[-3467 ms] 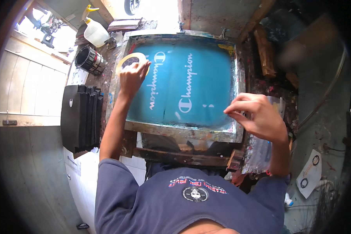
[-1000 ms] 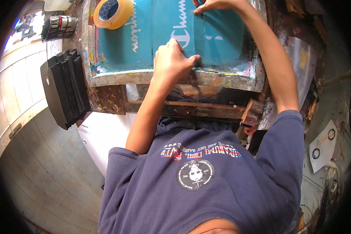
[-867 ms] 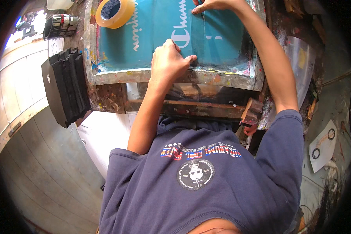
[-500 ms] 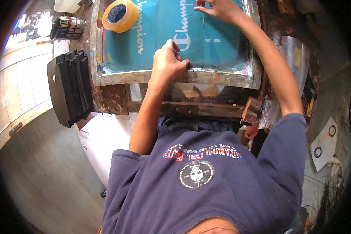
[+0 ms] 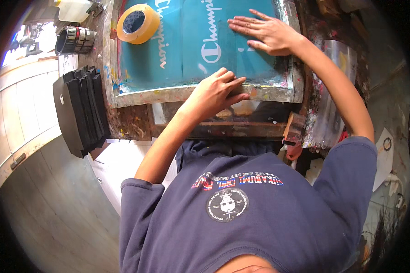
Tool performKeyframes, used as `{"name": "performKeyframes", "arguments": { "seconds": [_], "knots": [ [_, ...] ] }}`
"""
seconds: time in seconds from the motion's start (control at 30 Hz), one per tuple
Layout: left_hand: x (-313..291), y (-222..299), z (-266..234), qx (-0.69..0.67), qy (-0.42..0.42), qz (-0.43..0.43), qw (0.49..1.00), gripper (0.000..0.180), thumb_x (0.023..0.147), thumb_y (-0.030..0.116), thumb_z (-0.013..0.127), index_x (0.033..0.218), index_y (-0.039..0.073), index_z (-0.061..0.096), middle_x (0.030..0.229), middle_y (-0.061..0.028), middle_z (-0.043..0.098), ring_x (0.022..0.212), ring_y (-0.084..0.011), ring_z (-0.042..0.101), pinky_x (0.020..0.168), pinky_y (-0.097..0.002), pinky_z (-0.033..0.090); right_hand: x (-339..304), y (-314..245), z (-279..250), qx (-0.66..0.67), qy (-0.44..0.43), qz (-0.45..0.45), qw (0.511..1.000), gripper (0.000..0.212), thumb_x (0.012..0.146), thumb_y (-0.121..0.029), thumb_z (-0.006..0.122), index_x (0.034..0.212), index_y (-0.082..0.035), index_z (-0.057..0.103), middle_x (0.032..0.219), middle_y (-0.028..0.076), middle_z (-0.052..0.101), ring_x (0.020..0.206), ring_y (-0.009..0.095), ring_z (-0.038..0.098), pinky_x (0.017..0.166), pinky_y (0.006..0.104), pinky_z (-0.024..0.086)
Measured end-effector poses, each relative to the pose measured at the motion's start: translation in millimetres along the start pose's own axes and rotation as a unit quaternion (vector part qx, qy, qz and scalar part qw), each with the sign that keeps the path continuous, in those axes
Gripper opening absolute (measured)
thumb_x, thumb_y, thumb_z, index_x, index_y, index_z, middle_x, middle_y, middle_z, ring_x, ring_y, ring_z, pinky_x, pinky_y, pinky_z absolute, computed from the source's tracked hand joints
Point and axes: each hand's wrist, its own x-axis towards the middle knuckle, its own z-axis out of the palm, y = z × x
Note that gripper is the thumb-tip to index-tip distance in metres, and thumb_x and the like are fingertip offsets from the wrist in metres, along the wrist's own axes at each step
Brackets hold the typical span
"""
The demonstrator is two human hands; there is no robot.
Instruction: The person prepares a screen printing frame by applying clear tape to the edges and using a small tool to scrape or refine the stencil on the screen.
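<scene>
A screen-printing screen lies in front of me, its teal mesh marked with white lettering and held in a worn wooden frame. My right hand lies flat on the right side of the mesh, fingers stretched and spread, holding nothing. My left hand is at the near rail of the frame with its fingers curled; whatever they may pinch is hidden. Clear film or tape shines faintly on the mesh between the hands. A roll of clear yellowish tape rests on the screen's far left part.
Left of the screen stand a paint-stained can and a stack of black sheets. A clear plastic roll or sleeve lies to the right. A wooden-handled tool sits by the table's near edge, and a white cabinet stands below left.
My right hand has gone from a pinch at the far side to lying flat, nearer me. My left hand has slid right and nearer, from the mesh to the frame's rail.
</scene>
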Motion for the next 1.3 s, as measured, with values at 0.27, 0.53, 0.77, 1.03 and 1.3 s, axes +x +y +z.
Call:
{"name": "performKeyframes", "arguments": {
  "seconds": [0.27,0.53,0.77,1.03,1.3],
  "knots": [
    [10,-6,-15,-0.012,-0.031,-0.009,0.999,0.068,0.082,0.044,0.076,0.131,0.000,0.059,0.118,-0.0164,0.060,0.112,-0.0314,0.056,0.098,-0.0396,0.048,9,10,-15,-0.087,0.011,0.060,0.994,0.059,0.104,-0.032,0.039,0.159,-0.020,0.021,0.164,0.000,0.025,0.151,0.017,0.023,0.127,0.0460,0.007],
    [2,-11,4,0.098,-0.078,-0.034,0.991,0.118,0.071,0.065,0.075,0.150,-0.011,0.028,0.159,-0.0267,0.026,0.151,-0.0341,0.022,0.124,-0.0436,0.017,0,-35,-8,0.084,-0.017,-0.040,0.995,0.052,0.105,-0.031,0.035,0.157,-0.023,0.031,0.162,-0.003,0.031,0.149,0.014,0.027,0.127,0.0472,0.006],
    [6,-21,3,0.068,-0.081,0.013,0.994,0.100,0.072,0.037,0.082,0.147,-0.009,0.034,0.157,-0.0248,0.030,0.150,-0.0332,0.025,0.124,-0.0429,0.021,4,-30,1,0.058,0.027,0.014,0.998,0.052,0.105,-0.028,0.036,0.157,-0.026,0.031,0.161,-0.004,0.032,0.149,0.013,0.028,0.127,0.0480,0.007],
    [3,-20,1,-0.023,-0.073,0.006,0.997,0.101,0.069,0.027,0.086,0.154,0.013,0.033,0.147,-0.0229,0.047,0.136,-0.0363,0.047,0.109,-0.0437,0.045,13,-25,10,0.006,0.053,0.059,0.997,0.052,0.105,-0.031,0.036,0.156,-0.026,0.032,0.161,-0.003,0.034,0.148,0.013,0.029,0.125,0.0470,0.011],
    [3,-15,-41,-0.174,-0.145,-0.025,0.974,0.084,0.076,0.031,0.082,0.148,0.011,0.045,0.122,-0.0187,0.068,0.111,-0.0389,0.065,0.094,-0.0447,0.054,49,9,-15,-0.016,0.086,0.146,0.985,0.048,0.100,-0.039,0.051,0.135,-0.007,0.059,0.143,0.008,0.057,0.143,0.022,0.040,0.121,0.0449,0.020]
  ]
}}
